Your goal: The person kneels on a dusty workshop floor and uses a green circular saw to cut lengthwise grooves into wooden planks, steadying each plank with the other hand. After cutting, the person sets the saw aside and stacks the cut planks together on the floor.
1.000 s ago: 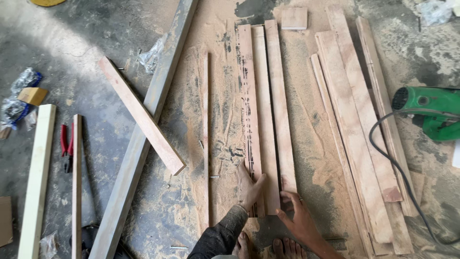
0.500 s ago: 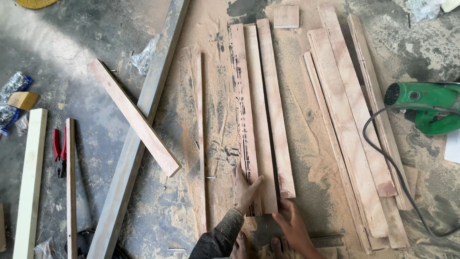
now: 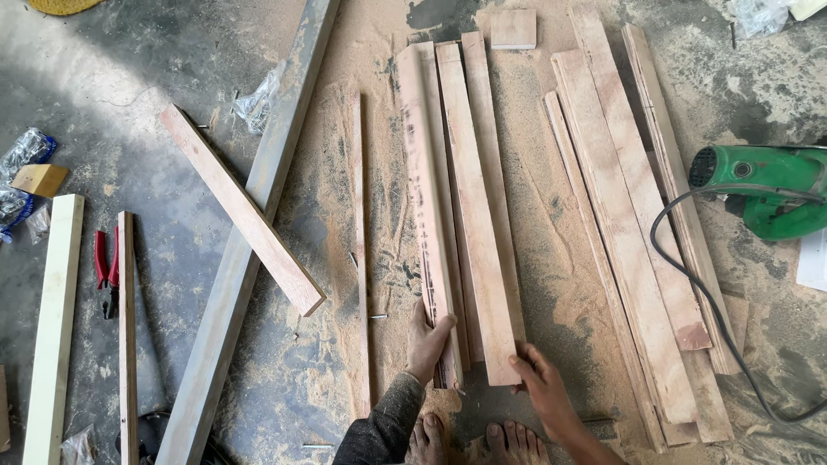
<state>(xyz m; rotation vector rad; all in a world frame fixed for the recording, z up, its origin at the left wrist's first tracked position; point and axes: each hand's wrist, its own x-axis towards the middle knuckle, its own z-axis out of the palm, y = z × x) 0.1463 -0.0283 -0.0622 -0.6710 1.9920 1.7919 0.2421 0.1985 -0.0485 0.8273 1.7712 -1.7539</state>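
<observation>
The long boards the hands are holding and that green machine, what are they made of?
The boards look like raw, unpainted wood, pale pink-brown with grain and sawdust around them. The green machine seems to have a glossy plastic shell, with a black cord, probably rubber-coated.

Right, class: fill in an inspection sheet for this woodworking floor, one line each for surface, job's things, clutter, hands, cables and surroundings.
Surface: concrete floor, thick sawdust under the boards.
Job's things: bundle of long wooden strips lying side by side; the leftmost strip is tipped on edge.
Clutter: red pliers, loose plank lying across a long grey beam, pale batten, plastic wrappers, second stack of strips.
Hands: left hand grips the tipped strip; right hand holds the end of the next strip.
Cables: black cord runs from the green power saw over the second stack.
Surroundings: bare feet at the bottom edge.
</observation>
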